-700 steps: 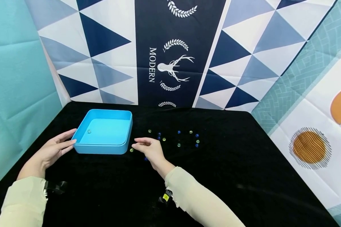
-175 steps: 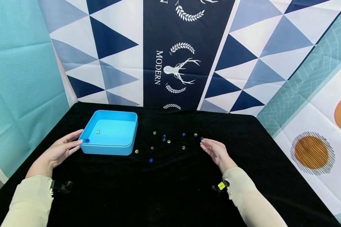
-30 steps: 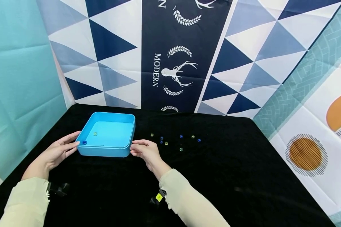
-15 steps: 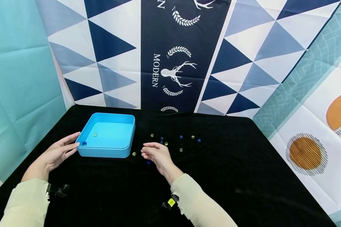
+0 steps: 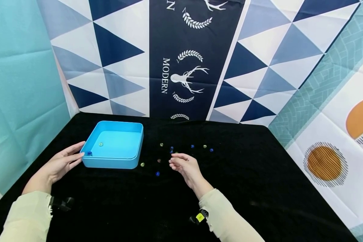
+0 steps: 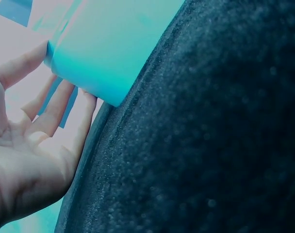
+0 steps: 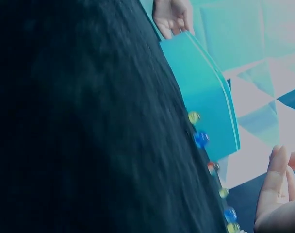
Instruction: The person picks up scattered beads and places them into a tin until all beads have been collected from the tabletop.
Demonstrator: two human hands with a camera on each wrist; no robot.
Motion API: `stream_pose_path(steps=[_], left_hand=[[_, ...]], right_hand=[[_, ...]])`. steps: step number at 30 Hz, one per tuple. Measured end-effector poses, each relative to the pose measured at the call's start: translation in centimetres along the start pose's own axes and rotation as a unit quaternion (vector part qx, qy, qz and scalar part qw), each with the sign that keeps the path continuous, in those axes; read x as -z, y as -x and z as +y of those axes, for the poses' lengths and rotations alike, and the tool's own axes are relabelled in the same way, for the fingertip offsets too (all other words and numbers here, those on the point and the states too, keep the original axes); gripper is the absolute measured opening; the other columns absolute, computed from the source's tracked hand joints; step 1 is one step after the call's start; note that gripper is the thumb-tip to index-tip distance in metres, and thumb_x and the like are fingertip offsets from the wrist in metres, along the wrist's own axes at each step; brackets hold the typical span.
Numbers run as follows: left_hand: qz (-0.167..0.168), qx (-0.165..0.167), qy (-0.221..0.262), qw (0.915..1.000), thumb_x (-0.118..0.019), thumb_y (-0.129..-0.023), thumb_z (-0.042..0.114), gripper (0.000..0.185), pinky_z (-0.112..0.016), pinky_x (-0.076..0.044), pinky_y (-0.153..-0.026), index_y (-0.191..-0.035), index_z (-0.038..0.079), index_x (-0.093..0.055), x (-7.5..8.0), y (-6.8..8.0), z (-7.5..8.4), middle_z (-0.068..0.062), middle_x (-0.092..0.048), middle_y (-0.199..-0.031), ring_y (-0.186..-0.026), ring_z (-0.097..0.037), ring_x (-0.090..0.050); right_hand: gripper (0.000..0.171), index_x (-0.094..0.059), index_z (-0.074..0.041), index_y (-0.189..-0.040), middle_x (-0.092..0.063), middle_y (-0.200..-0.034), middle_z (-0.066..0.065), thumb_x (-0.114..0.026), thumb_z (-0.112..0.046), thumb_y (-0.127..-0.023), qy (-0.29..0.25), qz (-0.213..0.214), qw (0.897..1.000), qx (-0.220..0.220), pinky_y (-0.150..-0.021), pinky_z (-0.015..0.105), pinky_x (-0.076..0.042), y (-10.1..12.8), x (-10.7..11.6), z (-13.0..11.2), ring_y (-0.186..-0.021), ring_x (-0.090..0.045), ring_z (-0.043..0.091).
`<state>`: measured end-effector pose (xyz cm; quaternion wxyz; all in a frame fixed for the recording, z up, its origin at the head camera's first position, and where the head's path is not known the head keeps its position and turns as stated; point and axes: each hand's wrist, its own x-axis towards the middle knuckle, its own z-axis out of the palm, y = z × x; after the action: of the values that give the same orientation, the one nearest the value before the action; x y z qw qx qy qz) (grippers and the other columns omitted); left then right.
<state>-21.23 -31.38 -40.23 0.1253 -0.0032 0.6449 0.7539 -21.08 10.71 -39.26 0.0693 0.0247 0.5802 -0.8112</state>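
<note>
Lying just ahead of the relaxed, empty right hand, the small glass marbles are nearer it than the open left hand touching the square blue plastic tray.

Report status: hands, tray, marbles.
Left hand open against square blue plastic tray. Right hand open, empty, over loose glass marbles. Nothing blocking.

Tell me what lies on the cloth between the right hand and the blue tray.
In the head view, three marbles lie between the right hand and the blue tray: a yellow-green marble, a reddish marble and a blue marble, on black cloth.
</note>
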Motion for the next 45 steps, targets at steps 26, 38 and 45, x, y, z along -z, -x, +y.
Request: stream_pose_path(steps=[26,38,45], left_hand=[[0.003,0.005,0.0,1.0,-0.058,-0.093,0.012,0.068,-0.016,-0.047,-0.085,-0.15,0.02,-0.02,-0.1,0.1,0.1,-0.012,-0.003,-0.154,-0.097,0.006,-0.055],[0.003,0.009,0.0,1.0,-0.058,-0.093,0.012,0.07,-0.016,-0.047,-0.085,-0.15,0.019,-0.017,-0.1,0.2,0.2,-0.012,0.001,-0.154,-0.097,0.006,-0.055],[0.005,0.01,-0.005,0.9999,-0.058,-0.093,0.013,0.071,-0.015,-0.047,-0.084,-0.15,0.018,-0.016,-0.1,0.0,0.2,-0.014,0.003,-0.154,-0.096,0.007,-0.055]], right_hand=[[0.022,-0.06,0.011,-0.106,-0.067,-0.076,0.01,-0.059,0.008,-0.084,0.005,0.041,0.999,0.012,-0.061,0.021,-0.053,1.0,5.9,-2.9,-0.065,-0.064,0.014],[0.019,-0.061,0.006,-0.104,-0.067,-0.075,0.008,-0.058,0.008,-0.085,0.017,0.057,0.998,0.017,-0.062,0.02,-0.054,0.5,8.2,-3.9,-0.066,-0.065,0.014],[0.017,-0.066,-0.003,-0.093,-0.067,-0.074,0.007,-0.057,0.009,-0.086,0.01,0.077,0.997,0.017,-0.063,0.022,-0.054,0.0,9.4,-4.4,-0.067,-0.065,0.014]])
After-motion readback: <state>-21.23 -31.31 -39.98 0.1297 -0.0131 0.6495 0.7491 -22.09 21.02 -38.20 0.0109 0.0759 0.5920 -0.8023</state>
